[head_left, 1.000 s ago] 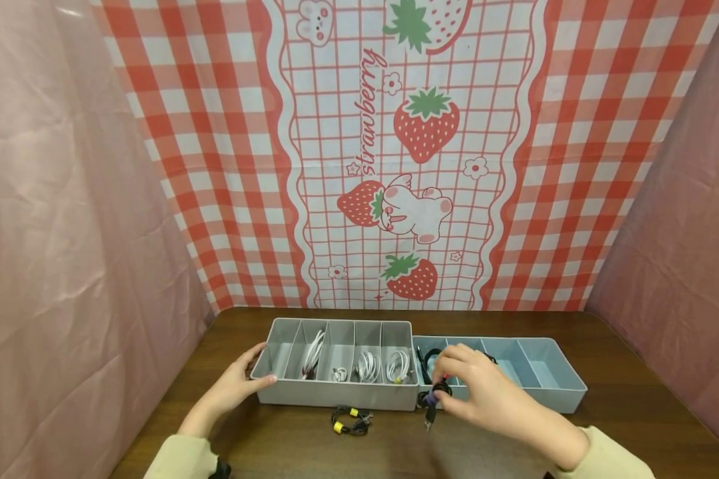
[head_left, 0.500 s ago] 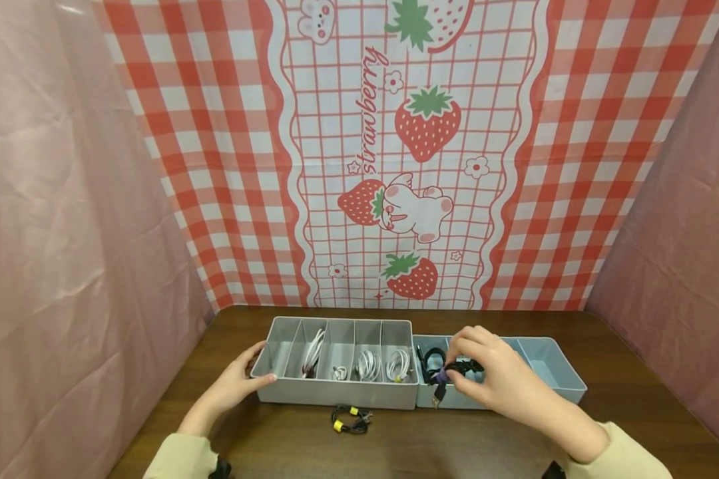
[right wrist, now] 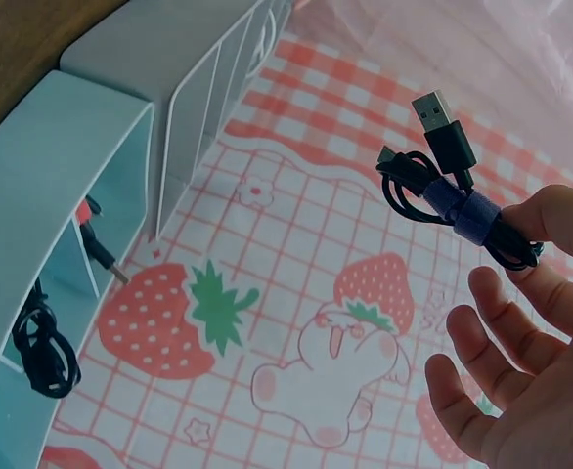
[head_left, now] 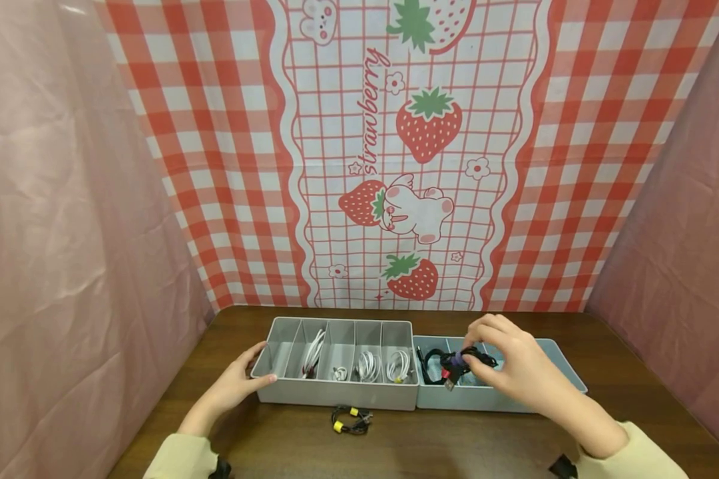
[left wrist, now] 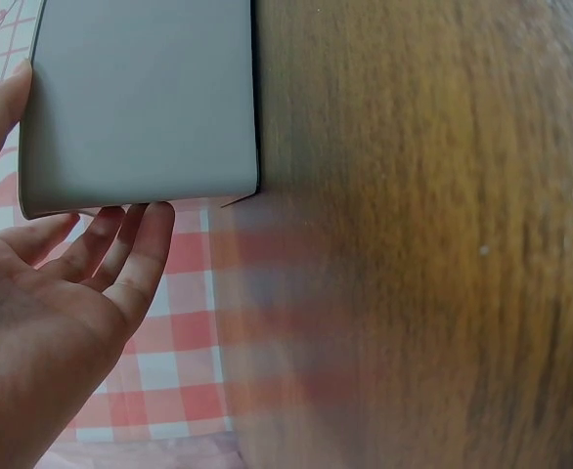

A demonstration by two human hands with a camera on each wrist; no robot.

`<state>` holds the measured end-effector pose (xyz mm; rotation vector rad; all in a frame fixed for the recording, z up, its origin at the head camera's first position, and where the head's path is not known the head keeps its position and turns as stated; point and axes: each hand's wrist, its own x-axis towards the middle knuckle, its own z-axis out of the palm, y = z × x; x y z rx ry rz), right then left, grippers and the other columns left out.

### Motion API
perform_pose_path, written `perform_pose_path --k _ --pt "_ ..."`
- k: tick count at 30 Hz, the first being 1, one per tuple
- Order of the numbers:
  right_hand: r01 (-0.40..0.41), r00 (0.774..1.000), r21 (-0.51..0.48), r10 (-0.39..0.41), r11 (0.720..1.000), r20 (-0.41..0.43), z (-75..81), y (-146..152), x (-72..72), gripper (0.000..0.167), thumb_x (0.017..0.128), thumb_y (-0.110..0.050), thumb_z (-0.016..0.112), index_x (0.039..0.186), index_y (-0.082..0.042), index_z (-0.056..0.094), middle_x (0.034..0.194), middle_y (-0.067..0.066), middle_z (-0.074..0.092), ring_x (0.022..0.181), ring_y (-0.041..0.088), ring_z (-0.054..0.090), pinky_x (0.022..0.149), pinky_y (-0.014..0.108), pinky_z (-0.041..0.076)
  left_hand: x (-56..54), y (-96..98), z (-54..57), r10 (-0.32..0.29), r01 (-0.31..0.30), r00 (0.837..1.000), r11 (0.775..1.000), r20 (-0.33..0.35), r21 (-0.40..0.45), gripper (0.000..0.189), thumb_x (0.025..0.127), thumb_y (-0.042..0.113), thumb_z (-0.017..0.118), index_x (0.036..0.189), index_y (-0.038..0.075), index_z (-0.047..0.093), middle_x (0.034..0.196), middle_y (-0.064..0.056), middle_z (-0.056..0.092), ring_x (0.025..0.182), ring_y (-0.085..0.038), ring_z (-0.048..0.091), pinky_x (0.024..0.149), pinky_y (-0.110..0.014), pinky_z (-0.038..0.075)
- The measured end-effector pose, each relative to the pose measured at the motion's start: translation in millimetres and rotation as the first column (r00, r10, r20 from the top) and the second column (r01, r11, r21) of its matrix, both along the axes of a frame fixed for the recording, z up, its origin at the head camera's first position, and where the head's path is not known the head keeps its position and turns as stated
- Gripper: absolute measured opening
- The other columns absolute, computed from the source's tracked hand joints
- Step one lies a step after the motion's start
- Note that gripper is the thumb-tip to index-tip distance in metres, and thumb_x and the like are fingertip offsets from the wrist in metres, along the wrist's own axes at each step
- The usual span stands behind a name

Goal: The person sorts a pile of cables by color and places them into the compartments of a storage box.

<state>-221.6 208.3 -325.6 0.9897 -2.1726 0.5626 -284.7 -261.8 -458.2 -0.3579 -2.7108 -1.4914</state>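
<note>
My right hand (head_left: 518,366) pinches a coiled black USB cable (right wrist: 467,210) between thumb and forefinger. A purple strap binds the coil, and its metal USB plug points away from the hand. In the head view this bundle hangs over the blue divided box (head_left: 479,399), where black cables lie in the left compartments, partly covered by the hand. At the left end of the grey divided box (head_left: 341,396), my left hand (head_left: 234,382) rests its thumb on the front rim. Its other fingertips touch the end wall in the left wrist view.
A black cable with yellow ties (head_left: 352,421) lies on the wooden table (head_left: 287,442) before the grey box. White cables (head_left: 368,367) sit in several grey compartments. The two boxes stand side by side, and a strawberry-print cloth (head_left: 407,199) hangs behind them.
The right hand has carried the purple-strapped USB cable up and to the right, from the front of the boxes to above the blue box. The left hand has stayed in place.
</note>
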Motion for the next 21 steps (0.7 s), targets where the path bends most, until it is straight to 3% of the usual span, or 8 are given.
perform_pose_path --k 8,21 --pt "0.102 0.995 0.011 -0.102 0.995 -0.022 1.5 12 -0.9 0.034 0.063 -0.003 0.081 0.086 -0.020 0.063 0.093 -0.012 0.057 0.083 0.005 0.053 0.071 0.014 0.042 1.8 -0.3 2.7 -0.006 0.006 1.000 1.000 0.006 -0.008 0.077 0.084 0.018 0.071 0.144 -0.004 0.028 0.137 -0.028 0.043 0.119 -0.038 0.049 0.089 -0.041 0.047" --pt "0.208 0.978 -0.029 -0.209 0.978 -0.015 0.0 35 -3.3 0.035 0.061 -0.004 0.084 0.085 -0.021 0.064 0.091 -0.009 0.058 0.080 0.007 0.056 0.074 0.005 0.041 1.7 -0.8 2.1 -0.001 0.001 1.000 1.000 0.004 -0.024 0.079 0.084 0.023 0.072 0.144 -0.004 0.028 0.138 -0.028 0.041 0.121 -0.039 0.047 0.090 -0.041 0.046"
